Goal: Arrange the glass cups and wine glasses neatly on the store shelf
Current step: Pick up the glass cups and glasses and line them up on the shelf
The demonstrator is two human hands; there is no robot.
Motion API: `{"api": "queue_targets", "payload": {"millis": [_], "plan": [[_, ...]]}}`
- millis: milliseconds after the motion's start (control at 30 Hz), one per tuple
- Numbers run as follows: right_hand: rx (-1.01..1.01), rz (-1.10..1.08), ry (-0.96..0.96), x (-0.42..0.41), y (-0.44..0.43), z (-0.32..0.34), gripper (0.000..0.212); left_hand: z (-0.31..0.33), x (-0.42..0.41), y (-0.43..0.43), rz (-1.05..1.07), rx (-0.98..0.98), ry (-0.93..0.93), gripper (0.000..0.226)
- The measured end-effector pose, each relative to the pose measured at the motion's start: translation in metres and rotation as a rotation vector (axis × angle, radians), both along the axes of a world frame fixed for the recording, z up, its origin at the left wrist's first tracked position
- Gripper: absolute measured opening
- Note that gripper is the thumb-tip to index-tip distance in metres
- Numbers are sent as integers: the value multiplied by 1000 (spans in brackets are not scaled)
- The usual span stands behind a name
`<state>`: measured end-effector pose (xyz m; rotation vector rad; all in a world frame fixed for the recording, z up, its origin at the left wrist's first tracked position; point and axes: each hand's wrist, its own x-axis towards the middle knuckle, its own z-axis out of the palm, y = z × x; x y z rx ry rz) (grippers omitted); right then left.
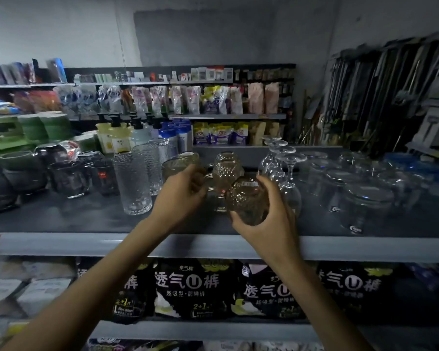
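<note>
Shelf: the free spot looks front-centre, between the textured tumbler and the inverted wine glasses. Right hand is wrapped round the amber cut glass, which is tilted, stickered base up, just in front of its twin. Left hand grips the amber cup to the left.

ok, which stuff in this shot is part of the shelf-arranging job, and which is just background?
Job:
- left hand, gripping an amber cup
- right hand, holding a diamond-cut amber cup
- tall textured tumblers
- upside-down wine glasses
- clear mugs
- shelf

Background:
- pump bottles
- detergent bags
- black packs below
- long-handled tools
</note>
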<state>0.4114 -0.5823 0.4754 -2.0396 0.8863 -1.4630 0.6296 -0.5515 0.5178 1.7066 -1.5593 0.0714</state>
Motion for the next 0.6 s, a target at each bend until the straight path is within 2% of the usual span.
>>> {"api": "queue_targets", "payload": {"millis": [200,300,433,600], "plan": [[-45,-71,-36,8,-6,-11,85,30,5,-52,-19,135,-246,71],[-60,-98,-23,12,-8,-12,85,38,0,-70,14,233,-338,81],[-81,-141,-4,14,-8,-13,86,37,-3,-86,-8,293,-326,76],[-87,-173,24,15,-10,-15,86,33,-2,-95,-3,256,-309,68]]}}
